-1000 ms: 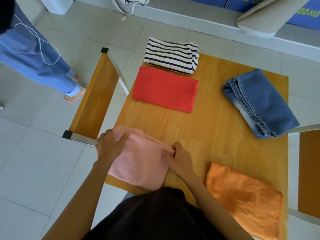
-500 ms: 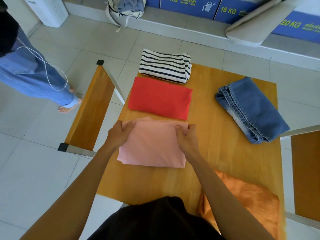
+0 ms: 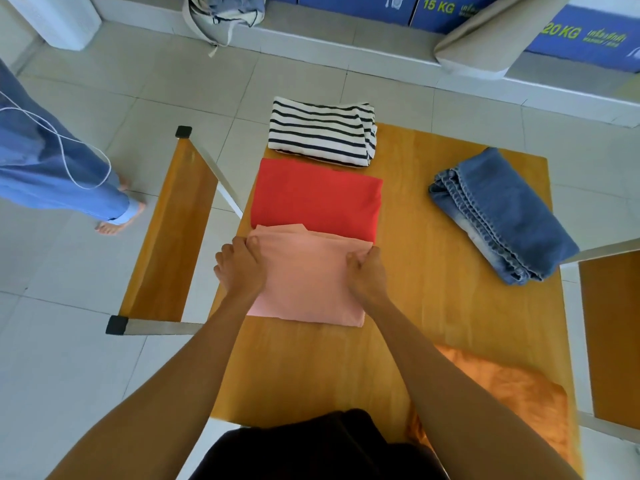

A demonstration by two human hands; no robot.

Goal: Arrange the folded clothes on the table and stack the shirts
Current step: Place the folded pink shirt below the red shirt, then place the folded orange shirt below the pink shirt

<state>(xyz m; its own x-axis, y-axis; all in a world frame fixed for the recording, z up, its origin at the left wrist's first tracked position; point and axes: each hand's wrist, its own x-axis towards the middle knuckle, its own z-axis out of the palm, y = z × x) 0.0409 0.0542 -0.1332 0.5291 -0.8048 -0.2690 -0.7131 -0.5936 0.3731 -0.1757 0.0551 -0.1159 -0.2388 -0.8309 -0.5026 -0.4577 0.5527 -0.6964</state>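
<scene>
From the head view, my left hand [image 3: 239,268] grips the left edge of the folded pink shirt [image 3: 308,282], fingers curled over the cloth and thumb on top near its far corner. My right hand [image 3: 367,271] pinches the right edge of the same shirt near its far right corner, fingers bunched into the fabric. The pink shirt lies flat between my two hands on the wooden surface [image 3: 433,271], and its far edge overlaps the near edge of the folded red shirt [image 3: 315,199], which lies just beyond my hands. Further beyond that, touching the red shirt's far edge, sits the folded striped shirt [image 3: 322,133], black and white, partly overhanging the far rim of the surface. To the right of my right hand, well apart from it, lie the folded blue jeans [image 3: 498,216], set at an angle. Nearer to me than my right hand, at the near right corner of the surface, is a crumpled orange cloth [image 3: 502,393], partly hidden by my right forearm. To the left of my left hand a wooden chair [image 3: 166,237] stands beside the surface, and beyond it another person in blue trousers [image 3: 52,168] stands barefoot on the tiled floor [image 3: 69,375]. Another wooden chair [image 3: 609,341] stands at the far right.
</scene>
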